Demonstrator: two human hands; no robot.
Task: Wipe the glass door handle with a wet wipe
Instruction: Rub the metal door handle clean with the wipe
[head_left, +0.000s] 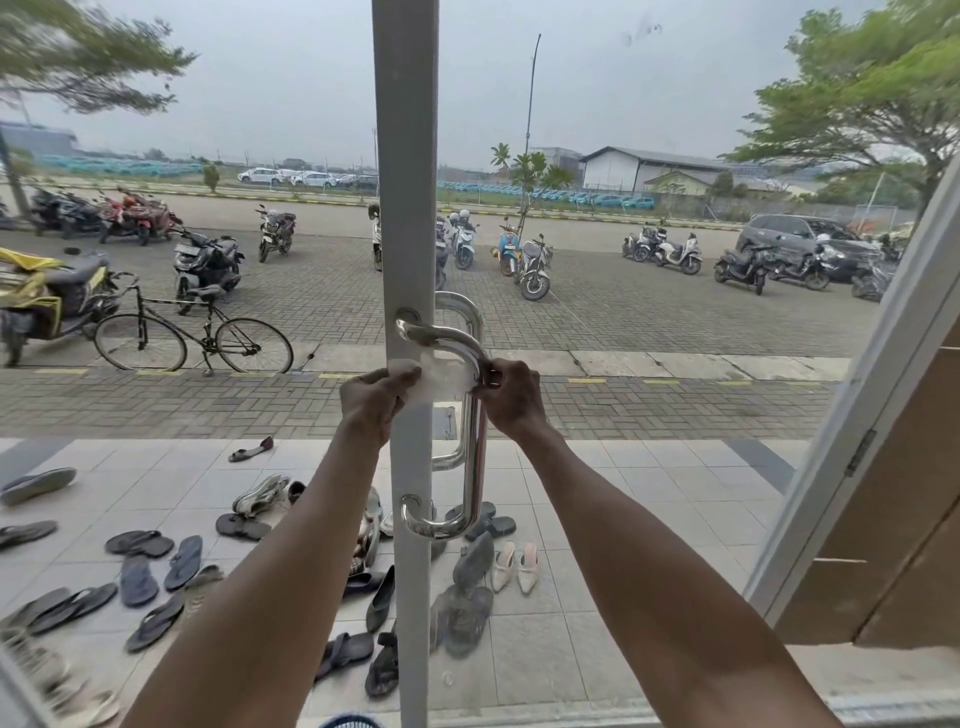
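Paved lot behind; hands (441, 400) stretch thin wipe (447, 375) over curved steel handle (470, 441).

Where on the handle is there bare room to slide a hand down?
The bar is bare from below the right hand down to the lower bend, with an open gap between it and the door frame. The upper bend is crowded: both hands, left, stretch the wipe there.

Frame post (408, 156) dead ahead; handle (470, 441) on its right side. Wipe (441, 376) across handle's upper bend, between my left hand (371, 402) and right hand (511, 397). Sandals (156, 571) behind glass, low left. Bicycle (195, 338) beyond them; motorbikes (530, 260) farther back.
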